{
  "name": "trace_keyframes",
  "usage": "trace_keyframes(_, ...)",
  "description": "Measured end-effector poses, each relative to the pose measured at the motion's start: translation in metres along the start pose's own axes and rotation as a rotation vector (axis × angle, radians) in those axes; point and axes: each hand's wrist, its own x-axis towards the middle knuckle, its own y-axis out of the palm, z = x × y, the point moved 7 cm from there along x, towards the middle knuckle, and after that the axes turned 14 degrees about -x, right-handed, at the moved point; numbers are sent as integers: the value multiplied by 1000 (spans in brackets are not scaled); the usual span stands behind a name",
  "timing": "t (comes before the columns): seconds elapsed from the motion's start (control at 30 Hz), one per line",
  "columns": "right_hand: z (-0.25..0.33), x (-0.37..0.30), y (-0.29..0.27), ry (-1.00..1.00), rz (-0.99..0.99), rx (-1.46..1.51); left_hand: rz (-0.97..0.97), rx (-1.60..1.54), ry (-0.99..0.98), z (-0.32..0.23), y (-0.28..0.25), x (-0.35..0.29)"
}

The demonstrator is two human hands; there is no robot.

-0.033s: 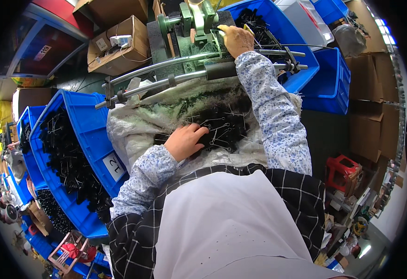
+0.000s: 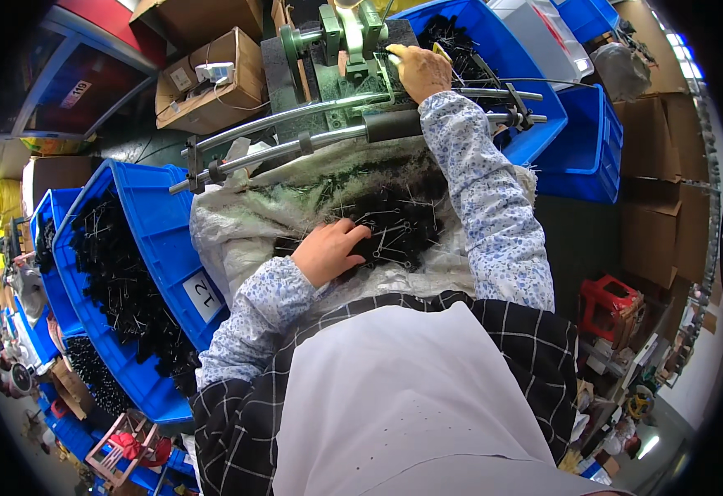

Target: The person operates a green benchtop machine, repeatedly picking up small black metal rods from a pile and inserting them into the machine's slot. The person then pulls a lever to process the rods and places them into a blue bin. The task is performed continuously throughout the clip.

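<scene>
My left hand [image 2: 326, 252] rests on a dark pile of thin wire pieces [image 2: 390, 236] with looped ends, thumb and fingers apart. The pile looks like black bristle brushes with wire stems, and it lies on a whitish woven sack [image 2: 233, 217] spread across my lap. My right hand [image 2: 423, 73] reaches forward to a green machine [image 2: 343, 41], with yellow covers on some fingertips. Its fingers are closed beside the machine's working part. Whatever they grip is too small to make out.
Metal rails [image 2: 328, 138] with a dark sleeve cross in front of the machine. A blue bin [image 2: 159, 227] of black brushes stands at left, another blue bin [image 2: 535, 107] at right. A cardboard box [image 2: 204, 107] sits far left, a red stool [image 2: 605, 307] lower right.
</scene>
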Motion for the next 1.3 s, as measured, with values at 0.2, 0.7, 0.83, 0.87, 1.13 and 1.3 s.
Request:
trace_keyframes(0.2, -3, 9, 12, -80, 2, -56, 45, -11, 54, -3, -4, 3)
trace_keyframes(0.7, 7, -7, 3, 85, -47, -13, -27, -312, 107, -17, -31, -4)
trace_keyframes(0.83, 46, -4, -3, 52, -106, -42, 6, -135, 215, -29, -32, -4)
trace_keyframes(0.87, 49, -3, 3, 57, -121, -53, 27, -126, 209, -32, -33, -4)
trace_keyframes(1.13, -1, -8, 0, 75, -34, -74, -154, -45, 231, -29, -53, -13)
trace_keyframes(1.3, -37, 8, 4, 123, 215, -78, -169, -451, 171, -13, -61, -14)
